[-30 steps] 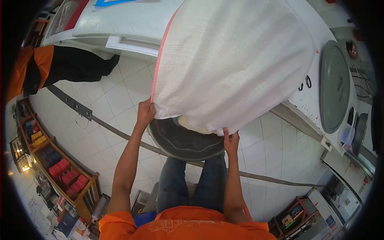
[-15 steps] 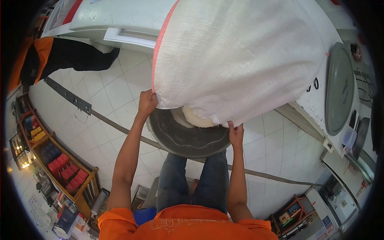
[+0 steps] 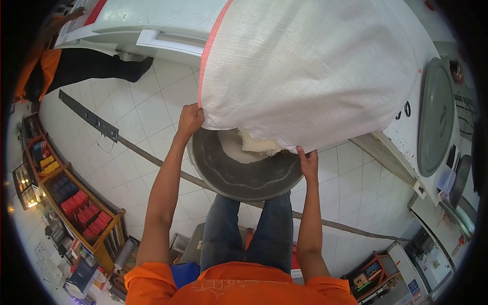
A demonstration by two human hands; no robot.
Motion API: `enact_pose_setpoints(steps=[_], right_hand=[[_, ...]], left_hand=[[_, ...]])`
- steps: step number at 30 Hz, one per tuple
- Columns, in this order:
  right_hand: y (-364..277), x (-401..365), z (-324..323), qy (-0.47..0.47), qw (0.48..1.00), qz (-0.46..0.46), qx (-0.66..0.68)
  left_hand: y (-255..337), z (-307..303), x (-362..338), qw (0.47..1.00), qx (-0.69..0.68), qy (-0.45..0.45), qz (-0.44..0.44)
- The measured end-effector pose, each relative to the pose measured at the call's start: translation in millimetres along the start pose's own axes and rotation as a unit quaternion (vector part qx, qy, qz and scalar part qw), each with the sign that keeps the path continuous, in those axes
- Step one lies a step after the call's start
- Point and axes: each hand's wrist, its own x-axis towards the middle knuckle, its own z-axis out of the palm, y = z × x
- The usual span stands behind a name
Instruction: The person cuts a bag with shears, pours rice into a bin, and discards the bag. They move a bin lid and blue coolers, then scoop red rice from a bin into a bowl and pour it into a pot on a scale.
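A big white woven sack (image 3: 310,71) with a pink edge stripe is tipped over a dark grey tub (image 3: 244,185). Pale grain that looks like rice (image 3: 259,145) shows at the sack's mouth, and more lies whitish on the tub's bottom. My left hand (image 3: 191,119) is closed on the left corner of the sack's mouth, by the pink stripe. At the right corner, my right hand (image 3: 308,162) pinches the sack's edge above the tub's right rim. The sack covers the far side of the tub.
Behind the sack stands a white chest with a handle (image 3: 168,41). A grey round lid (image 3: 436,117) rests at the right. A person's dark-trousered leg (image 3: 96,68) is at upper left. A long strap (image 3: 147,155) crosses the tiled floor; a wooden shelf (image 3: 76,203) stands left.
The sack's mouth has lifted slightly, with both hands higher or farther out. More of the tub's inside and the grain shows. The other person's arm now appears at upper left.
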Motion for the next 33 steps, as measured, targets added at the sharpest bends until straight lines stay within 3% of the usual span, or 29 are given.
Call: enact_pose_setpoints(steps=[6, 12, 17, 27, 30, 33], right_hand=[[3.4, 22.2, -7.0, -0.015, 0.998, 0.019, -0.056], [-11.2, 38.8, -5.9, 0.003, 0.990, 0.049, -0.133], [4.7, 44.0, -7.1, 0.021, 0.991, 0.024, -0.133], [2.4, 46.5, -8.4, 0.021, 0.978, 0.045, -0.203], [3.8, 43.6, -5.8, 0.045, 0.980, 0.022, -0.194], [5.9, 42.8, -7.5, 0.032, 0.977, -0.016, -0.212]], left_hand=[[-2.0, 7.0, 19.0, 1.000, -0.015, 0.019, 0.001], [-4.6, 15.7, 30.9, 0.997, 0.068, 0.023, 0.003], [-4.5, 21.5, 31.9, 0.989, 0.146, 0.034, -0.009], [-2.5, 25.4, 18.1, 0.982, 0.178, 0.049, -0.037], [0.5, 25.2, 11.9, 0.972, 0.228, 0.045, -0.022], [0.0, 28.0, 4.6, 0.971, 0.229, 0.033, -0.065]])
